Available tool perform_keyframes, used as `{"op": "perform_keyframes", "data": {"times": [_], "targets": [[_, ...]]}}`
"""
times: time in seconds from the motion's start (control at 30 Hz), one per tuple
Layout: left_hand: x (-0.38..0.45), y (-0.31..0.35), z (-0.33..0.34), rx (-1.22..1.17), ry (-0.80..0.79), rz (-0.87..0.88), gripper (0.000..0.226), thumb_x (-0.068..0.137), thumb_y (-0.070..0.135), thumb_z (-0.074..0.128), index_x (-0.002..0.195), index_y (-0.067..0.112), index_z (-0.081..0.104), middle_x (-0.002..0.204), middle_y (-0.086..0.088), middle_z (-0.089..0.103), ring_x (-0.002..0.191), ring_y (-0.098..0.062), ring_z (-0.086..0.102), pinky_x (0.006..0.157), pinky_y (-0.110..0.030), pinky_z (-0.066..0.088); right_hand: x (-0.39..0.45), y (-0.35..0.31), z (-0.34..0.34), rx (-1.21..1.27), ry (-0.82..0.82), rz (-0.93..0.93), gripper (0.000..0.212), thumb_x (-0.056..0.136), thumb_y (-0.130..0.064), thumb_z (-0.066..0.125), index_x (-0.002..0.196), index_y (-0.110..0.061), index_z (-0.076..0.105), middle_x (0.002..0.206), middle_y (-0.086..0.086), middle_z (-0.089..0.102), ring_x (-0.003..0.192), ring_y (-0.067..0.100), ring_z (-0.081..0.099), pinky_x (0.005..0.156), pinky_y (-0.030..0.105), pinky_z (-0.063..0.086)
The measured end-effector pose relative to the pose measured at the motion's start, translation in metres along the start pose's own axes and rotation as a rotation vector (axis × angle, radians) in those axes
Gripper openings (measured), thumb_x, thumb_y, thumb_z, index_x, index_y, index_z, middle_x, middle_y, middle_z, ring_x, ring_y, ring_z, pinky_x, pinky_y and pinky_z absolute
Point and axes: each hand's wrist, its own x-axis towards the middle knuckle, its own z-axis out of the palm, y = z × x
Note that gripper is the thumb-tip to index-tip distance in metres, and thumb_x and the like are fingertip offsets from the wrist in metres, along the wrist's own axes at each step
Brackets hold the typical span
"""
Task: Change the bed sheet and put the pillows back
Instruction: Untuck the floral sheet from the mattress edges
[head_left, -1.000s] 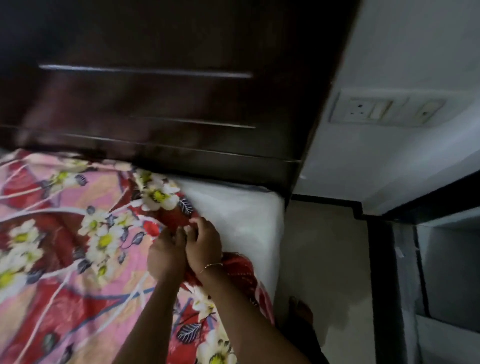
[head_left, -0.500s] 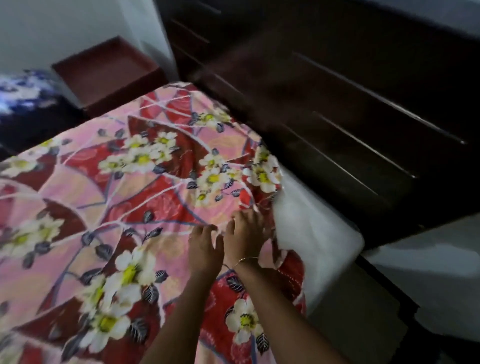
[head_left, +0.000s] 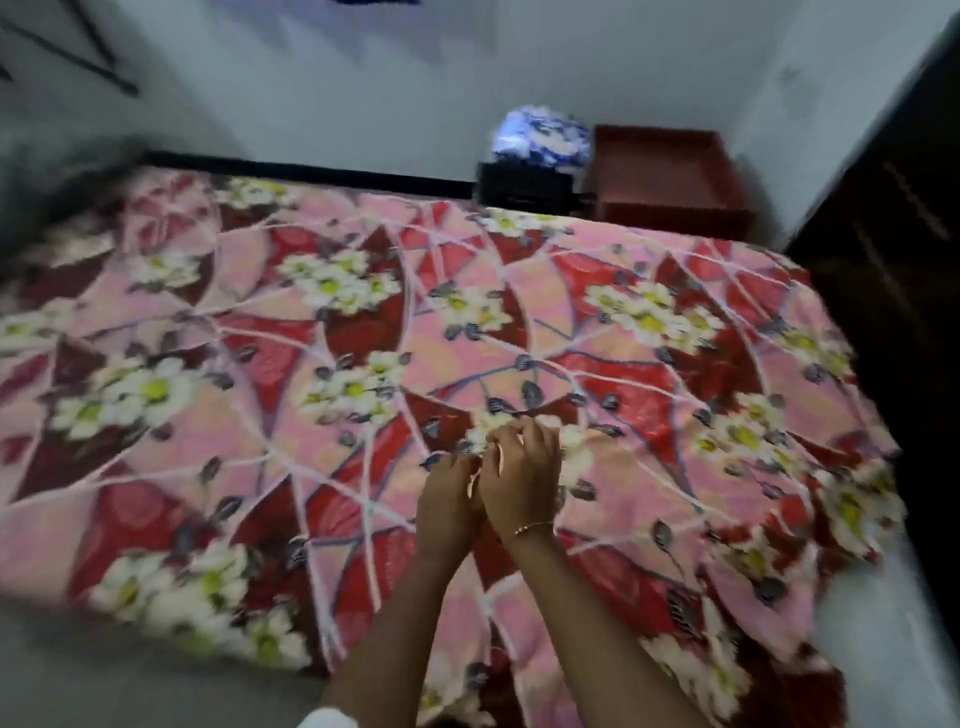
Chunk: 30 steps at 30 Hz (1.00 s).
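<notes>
Pale walls (head_left: 415, 78) behind; floral bed sheet (head_left: 363, 364) spread across the bed. Left hand (head_left: 449, 499) and right hand (head_left: 519, 467) side by side, touching, fingers curled, pinching sheet near the middle. Red side table (head_left: 670, 182) and blue-white bundle (head_left: 540, 137) beyond the far edge.

I see the bed sheet (head_left: 415, 322) patterned in pink and red with white, yellow-centred flowers. Beyond it, a red-brown stand (head_left: 670, 176) and a blue-and-white bundle (head_left: 540, 137).
</notes>
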Motion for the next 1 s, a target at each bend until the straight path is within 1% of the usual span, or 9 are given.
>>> {"op": "perform_keyframes", "data": {"times": [0.1,0.2,0.3,0.4,0.47,0.57,0.73,0.9,1.0], "targets": [[-0.008,-0.042,-0.051,-0.004,0.109,-0.078,0.039,0.076,0.031,0.04,0.09,0.003,0.064,0.086,-0.016,0.062,0.08,-0.032,0.058,0.063,-0.024,0.028,-0.017,-0.055,0.034,0.069,-0.118,-0.111,0.027,0.072,-0.018,0.041,0.071,-0.005,0.065,0.08,0.013,0.06,0.08,0.032,0.055,0.078,0.038,0.047],[-0.026,-0.085,-0.11,-0.004,0.204,-0.176,0.038,0.079,0.029,0.041,0.093,0.002,0.064,0.089,-0.015,0.063,0.081,-0.031,0.059,0.068,-0.028,0.036,-0.043,-0.117,0.072,0.131,-0.232,-0.218,0.025,0.075,-0.014,0.042,0.072,-0.002,0.063,0.082,0.017,0.059,0.081,0.036,0.058,0.076,0.034,0.048],[-0.041,-0.135,-0.168,0.057,0.287,-0.222,0.029,0.078,0.021,0.046,0.09,0.003,0.065,0.085,-0.015,0.063,0.078,-0.033,0.061,0.064,-0.033,0.042,-0.068,-0.181,0.114,0.199,-0.301,-0.323,0.026,0.074,-0.013,0.04,0.069,0.0,0.063,0.08,0.016,0.058,0.08,0.033,0.054,0.075,0.029,0.038],[-0.051,-0.186,-0.229,0.034,0.359,-0.296,0.028,0.079,0.022,0.045,0.089,0.005,0.065,0.083,-0.014,0.063,0.076,-0.031,0.059,0.062,-0.029,0.035,-0.087,-0.246,0.159,0.228,-0.336,-0.407,0.03,0.074,-0.015,0.039,0.071,0.002,0.064,0.08,0.017,0.059,0.084,0.027,0.048,0.074,0.027,0.034],[-0.056,-0.223,-0.269,0.01,0.399,-0.353,0.031,0.079,0.025,0.042,0.09,0.005,0.064,0.086,-0.013,0.063,0.079,-0.029,0.058,0.064,-0.028,0.033,-0.1,-0.288,0.193,0.249,-0.373,-0.414,0.027,0.073,-0.013,0.042,0.071,0.001,0.065,0.079,0.017,0.059,0.08,0.034,0.054,0.073,0.027,0.033],[-0.069,-0.289,-0.332,0.055,0.476,-0.399,0.04,0.084,0.03,0.035,0.094,0.007,0.065,0.091,-0.011,0.063,0.084,-0.027,0.058,0.071,-0.031,0.042,-0.121,-0.356,0.242,0.262,-0.432,-0.438,0.023,0.073,-0.01,0.046,0.072,0.0,0.066,0.078,0.017,0.061,0.077,0.038,0.057,0.074,0.028,0.036],[-0.097,-0.378,-0.415,0.049,0.581,-0.521,0.015,0.085,0.006,0.054,0.094,0.004,0.066,0.094,-0.012,0.064,0.087,-0.027,0.06,0.073,-0.028,0.044,-0.157,-0.451,0.301,0.277,-0.558,-0.508,0.012,0.069,0.004,0.06,0.075,-0.002,0.068,0.08,0.014,0.061,0.078,0.031,0.056,0.069,0.03,0.046],[-0.111,-0.436,-0.476,0.031,0.666,-0.624,0.016,0.087,0.008,0.055,0.097,0.002,0.066,0.097,-0.012,0.063,0.091,-0.026,0.059,0.065,-0.017,0.029,-0.184,-0.536,0.359,0.326,-0.658,-0.62,0.025,0.077,-0.013,0.043,0.074,-0.004,0.065,0.077,0.012,0.06,0.074,0.028,0.056,0.072,0.026,0.041],[-0.109,-0.476,-0.515,0.016,0.72,-0.691,0.017,0.09,0.014,0.052,0.099,0.005,0.065,0.099,-0.01,0.062,0.09,-0.023,0.058,0.065,-0.021,0.032,-0.199,-0.591,0.4,0.349,-0.723,-0.679,0.029,0.077,-0.018,0.04,0.075,-0.005,0.067,0.081,0.011,0.061,0.078,0.027,0.057,0.072,0.025,0.041]]}}
